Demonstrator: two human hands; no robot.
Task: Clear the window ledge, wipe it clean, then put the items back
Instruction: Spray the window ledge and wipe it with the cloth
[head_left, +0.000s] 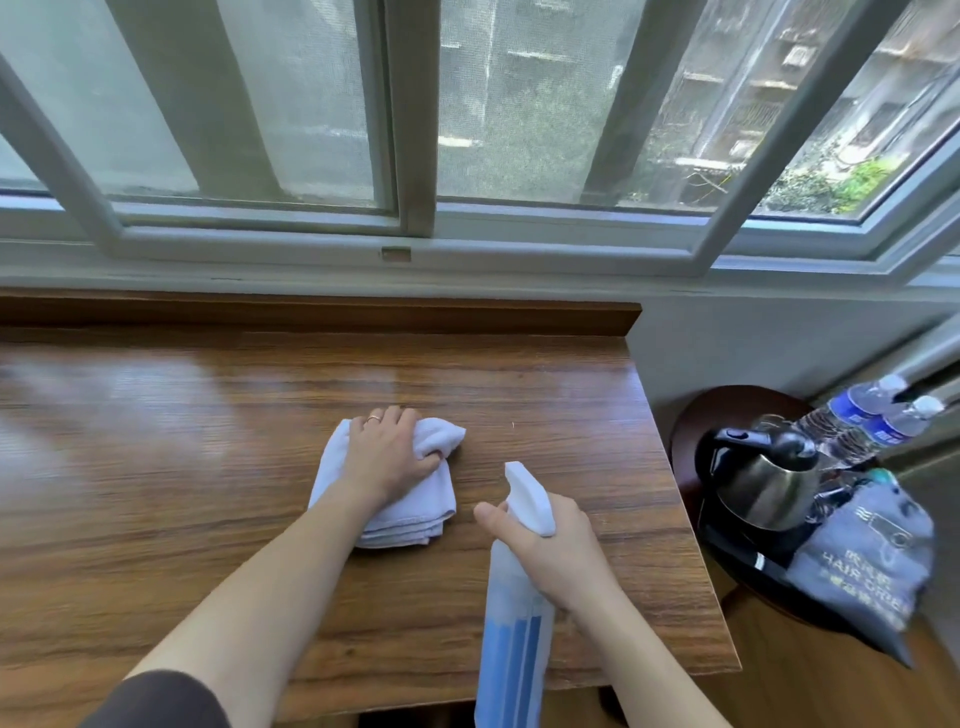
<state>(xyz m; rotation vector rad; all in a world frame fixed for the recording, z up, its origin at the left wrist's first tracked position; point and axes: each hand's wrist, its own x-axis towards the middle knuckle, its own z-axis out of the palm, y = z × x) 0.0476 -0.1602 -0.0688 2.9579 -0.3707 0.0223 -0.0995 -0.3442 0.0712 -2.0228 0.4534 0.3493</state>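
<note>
A folded white cloth (415, 514) lies on the wooden ledge (182, 441) below the window. My left hand (389, 452) rests on top of the cloth, its fingers curled into the far end. My right hand (550, 551) grips the neck of a spray bottle (511, 639) with a white head and blue liquid, its nozzle pointing toward the window. The bottle is held just above the ledge, to the right of the cloth.
A raised wooden strip (311, 312) runs along the back of the ledge under the window frame (415, 244). To the right, a lower round table (737, 405) carries a metal kettle (763, 483), two water bottles (872, 415) and a grey hair-dryer bag (862, 561).
</note>
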